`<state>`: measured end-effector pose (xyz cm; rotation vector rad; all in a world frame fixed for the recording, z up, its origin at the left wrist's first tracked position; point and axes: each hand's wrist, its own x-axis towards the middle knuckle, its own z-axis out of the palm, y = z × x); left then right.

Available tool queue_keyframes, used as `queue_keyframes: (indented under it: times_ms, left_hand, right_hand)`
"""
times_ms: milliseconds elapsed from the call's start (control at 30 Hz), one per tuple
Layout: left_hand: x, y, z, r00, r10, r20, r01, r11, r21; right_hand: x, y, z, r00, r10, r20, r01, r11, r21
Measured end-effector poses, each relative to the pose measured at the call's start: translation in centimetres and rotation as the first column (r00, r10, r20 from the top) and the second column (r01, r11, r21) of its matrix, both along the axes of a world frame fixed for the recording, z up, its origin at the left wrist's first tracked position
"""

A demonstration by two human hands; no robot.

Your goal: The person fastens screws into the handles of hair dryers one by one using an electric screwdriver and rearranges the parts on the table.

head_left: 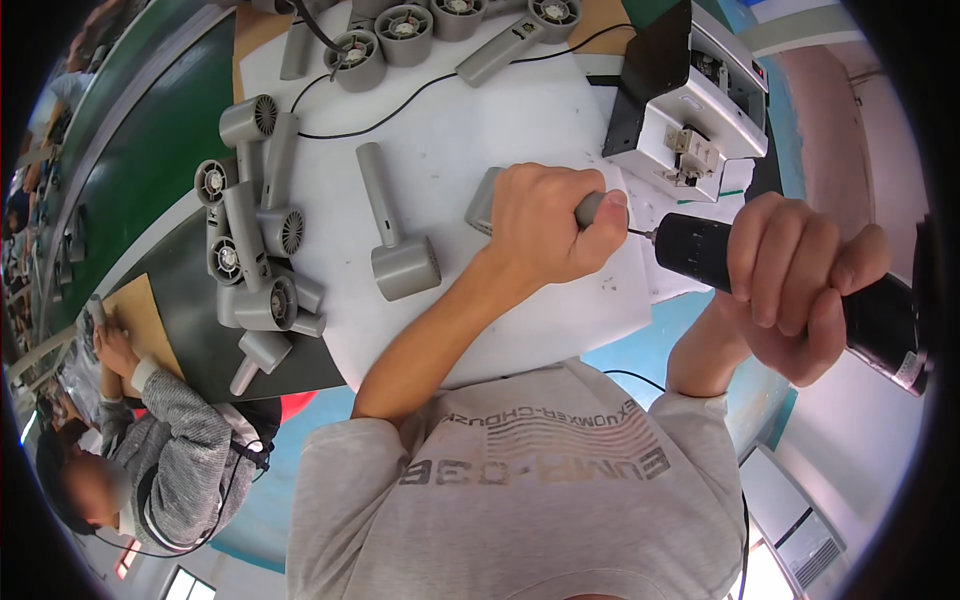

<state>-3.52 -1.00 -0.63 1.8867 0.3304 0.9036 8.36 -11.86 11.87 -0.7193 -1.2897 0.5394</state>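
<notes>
My left hand [545,225] is wrapped round the handle of a grey hair dryer [482,203], whose head shows left of my knuckles. The handle's end pokes out past my thumb. Closed round a black electric screwdriver [693,248], my right hand [800,275] holds it roughly level. Its thin bit points left and meets, or nearly meets, the end of the handle; the exact contact is too small to tell. Another grey hair dryer [405,268] lies on the white sheet [480,330] left of my left forearm.
Several grey hair dryers [262,305] are piled at the left table edge. More dryer bodies with fans [405,35] stand at the back, near a black cable [385,125]. A metal box-shaped machine [690,110] stands at the back right. A co-worker [190,450] sits at the lower left.
</notes>
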Motion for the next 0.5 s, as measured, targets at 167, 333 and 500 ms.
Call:
queue_keyframes:
  times_ms: [167, 333, 500]
  left_hand:
    - [-0.9, 0.5, 0.7, 1.000, 0.010, -0.011, -0.011, 0.999, -0.036]
    - [-7.6, 1.4, 7.3, 1.000, 0.005, -0.004, -0.005, 0.997, -0.072]
    - [-13.2, 7.9, 5.4, 0.673, 0.527, -0.519, -0.415, 0.850, 0.325]
  right_hand:
    - [0.1, 0.8, 0.5, 0.981, 0.169, 0.092, -0.175, 0.982, 0.065]
    - [0.4, -4.0, 1.3, 0.927, 0.121, -0.355, 0.026, 0.923, 0.384]
    - [0.5, -4.6, -0.2, 0.946, -0.069, -0.317, 0.156, 0.953, 0.258]
